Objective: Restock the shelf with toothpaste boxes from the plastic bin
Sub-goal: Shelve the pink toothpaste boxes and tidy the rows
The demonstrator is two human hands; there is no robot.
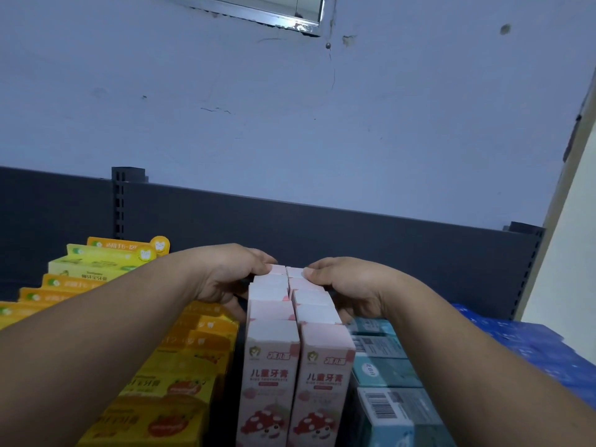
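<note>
Left hand (225, 279) and right hand (346, 287), fingers curled, clasp the rearmost pink toothpaste boxes (292, 321): upright matte cardboard cartons with strawberry prints, in two touching rows on the shelf between yellow boxes (180, 375) and teal boxes (387, 375).

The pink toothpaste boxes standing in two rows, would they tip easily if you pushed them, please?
Probably: the pink toothpaste boxes stand tall and narrow on end. Packed side by side, with the left hand and right hand bracing the rear, they likely slide together. They look light and crushable.
</note>
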